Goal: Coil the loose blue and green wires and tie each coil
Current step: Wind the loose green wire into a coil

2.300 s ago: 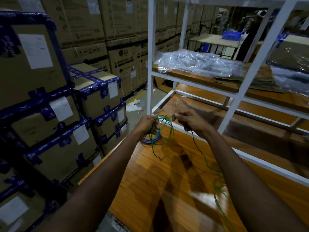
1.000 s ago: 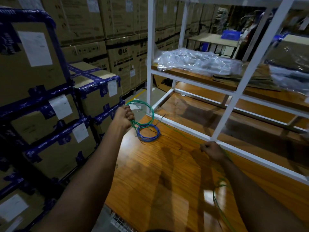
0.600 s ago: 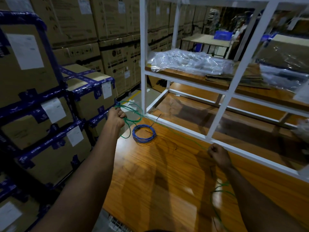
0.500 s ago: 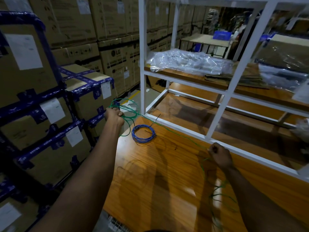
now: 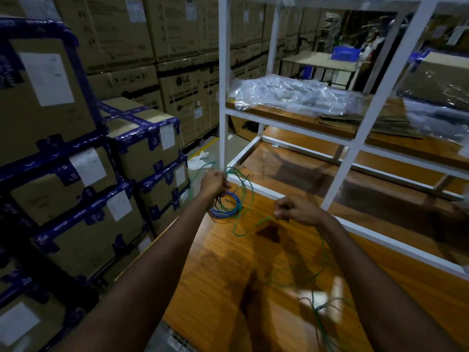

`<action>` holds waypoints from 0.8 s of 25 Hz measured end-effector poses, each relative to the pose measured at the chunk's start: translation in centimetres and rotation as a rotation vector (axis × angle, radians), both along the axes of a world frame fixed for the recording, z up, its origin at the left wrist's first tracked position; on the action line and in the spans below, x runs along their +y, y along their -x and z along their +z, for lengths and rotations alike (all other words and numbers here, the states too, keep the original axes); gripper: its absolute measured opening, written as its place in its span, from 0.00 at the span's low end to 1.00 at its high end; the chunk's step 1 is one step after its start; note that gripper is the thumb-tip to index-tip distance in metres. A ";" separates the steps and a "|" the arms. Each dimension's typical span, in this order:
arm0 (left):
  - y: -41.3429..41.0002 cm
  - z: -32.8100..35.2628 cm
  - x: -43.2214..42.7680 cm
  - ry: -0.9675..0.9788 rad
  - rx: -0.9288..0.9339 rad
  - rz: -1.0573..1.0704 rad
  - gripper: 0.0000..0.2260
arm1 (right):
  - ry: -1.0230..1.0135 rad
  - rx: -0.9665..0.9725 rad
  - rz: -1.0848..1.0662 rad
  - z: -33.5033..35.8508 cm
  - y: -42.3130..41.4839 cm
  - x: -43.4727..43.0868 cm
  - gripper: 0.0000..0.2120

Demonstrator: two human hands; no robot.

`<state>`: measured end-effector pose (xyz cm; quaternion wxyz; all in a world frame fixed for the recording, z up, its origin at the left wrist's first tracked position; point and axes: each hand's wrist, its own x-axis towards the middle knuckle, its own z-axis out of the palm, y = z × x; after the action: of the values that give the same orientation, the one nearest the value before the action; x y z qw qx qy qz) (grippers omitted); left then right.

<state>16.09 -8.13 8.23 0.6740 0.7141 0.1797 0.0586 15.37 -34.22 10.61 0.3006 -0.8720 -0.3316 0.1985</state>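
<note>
Over the far left corner of the wooden table (image 5: 215, 270), the left hand (image 5: 215, 183) is closed into a fist around loops of the green wire (image 5: 250, 191), which arc out of the fist toward 2 o'clock and curve down along the right side of the blue wire coil (image 5: 229, 208). That coil lies on the table just under and toward 5 o'clock of the left fist — whether the fingers also touch it cannot be told, since the fist and the green loops overlap its upper edge. A short green end pokes out of the fist toward 11 o'clock, past the table edge. The right hand (image 5: 294, 209) is also closed, thumb pressed against the curled fingers, pinching the same green wire; it sits at about 4 o'clock from the left hand, with a slack green bend hanging between them and dipping to the tabletop. From the right fist the wire runs back toward 5 o'clock, along the forearm, and ends in a loose tangle on the near right part of the table. Beyond the hands stands a white metal rack (image 5: 223, 97) with a clear plastic bag (image 5: 291, 97) on its wooden shelf — and at 9 o'clock, stacked cardboard boxes (image 5: 147, 146) bound in blue tape.
</note>
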 end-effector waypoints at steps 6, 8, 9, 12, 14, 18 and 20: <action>2.3 0.7 -1.5 0.049 0.005 -0.309 0.14 | -0.345 0.015 -0.186 3.9 1.1 3.9 0.08; 3.0 0.6 -1.9 0.053 0.000 -0.355 0.14 | -0.420 0.020 -0.263 3.8 1.0 4.3 0.10; 3.2 0.4 -2.0 0.040 0.006 -0.374 0.14 | -0.455 0.016 -0.297 3.6 0.7 4.5 0.12; 3.9 -0.4 -2.3 0.044 0.083 -0.390 0.15 | -0.495 -0.030 -0.409 2.3 -1.0 4.7 0.12; 4.4 -0.7 -2.4 0.077 0.128 -0.422 0.15 | -0.510 -0.056 -0.486 1.6 -1.9 4.6 0.11; 5.2 -0.5 -1.8 0.192 0.219 -0.511 0.16 | -0.555 -0.032 -0.615 0.6 -3.2 3.6 0.12; 5.3 -0.3 -1.5 0.268 0.268 -0.519 0.16 | -0.546 -0.028 -0.638 0.0 -3.5 3.1 0.14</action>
<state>10.76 -9.61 7.91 0.7248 0.6425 0.0849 -0.2339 18.84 -31.12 10.61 0.5625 -0.8218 -0.0897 -0.0117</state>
